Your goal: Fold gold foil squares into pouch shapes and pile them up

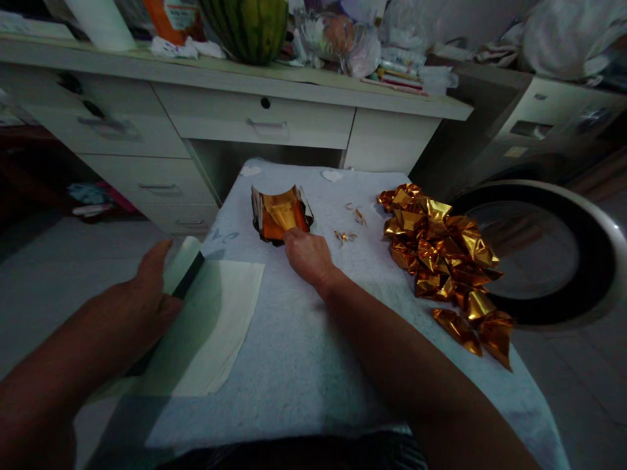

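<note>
My right hand [308, 254] reaches to the middle of the cloth-covered table, its fingers closed at the near edge of a stack of gold foil sheets [281, 209] in an open wrapper with raised sides. The fingertips are partly hidden. My left hand [147, 294] is wrapped round a long flat thing with a dark edge and a pale top [183, 264], whose kind I cannot make out. Beneath it a thin pale sheet [225, 326] lies on the table. Folded gold foil pieces [441, 241] are heaped at the right, with small gold scraps [345, 236] left of them.
The table's pale cloth [294, 378] reaches toward my lap. Behind stands a white drawer counter [230, 117] bearing a watermelon [247, 29], a glass bowl [333, 39] and an orange packet [174, 19]. At the right is a front-loading washing machine with its round door [600, 261] open.
</note>
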{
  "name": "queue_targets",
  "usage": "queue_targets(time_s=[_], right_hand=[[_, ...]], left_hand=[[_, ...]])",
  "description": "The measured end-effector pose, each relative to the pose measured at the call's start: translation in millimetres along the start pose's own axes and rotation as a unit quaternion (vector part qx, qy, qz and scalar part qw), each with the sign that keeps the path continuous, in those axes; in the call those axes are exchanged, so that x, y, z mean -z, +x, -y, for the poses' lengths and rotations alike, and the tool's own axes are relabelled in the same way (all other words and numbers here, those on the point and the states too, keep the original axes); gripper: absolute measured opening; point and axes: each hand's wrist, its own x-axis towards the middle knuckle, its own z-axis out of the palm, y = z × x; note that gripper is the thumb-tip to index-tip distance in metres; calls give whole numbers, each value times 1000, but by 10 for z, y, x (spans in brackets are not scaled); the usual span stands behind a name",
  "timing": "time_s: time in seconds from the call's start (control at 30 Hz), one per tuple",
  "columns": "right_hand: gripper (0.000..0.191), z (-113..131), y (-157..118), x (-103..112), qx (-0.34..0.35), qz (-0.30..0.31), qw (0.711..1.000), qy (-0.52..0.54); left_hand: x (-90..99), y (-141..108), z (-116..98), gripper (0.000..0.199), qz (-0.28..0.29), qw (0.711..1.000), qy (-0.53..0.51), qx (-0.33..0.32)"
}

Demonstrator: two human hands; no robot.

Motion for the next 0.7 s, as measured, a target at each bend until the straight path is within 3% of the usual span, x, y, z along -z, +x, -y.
queue_targets(time_s=[0.2,0.33,0.7], right_hand=[[31,4,7,-20,-2,-3,1000,3],[30,-4,6,-23,4,1,1000,3],[30,-13,10,-54,-2,-15,1000,6]], left_hand=[[-75,57,107,73,-22,999,17,-18],[-173,122,189,85,-66,996,48,-33],[-205,122,205,84,-58,994,93,-4]])
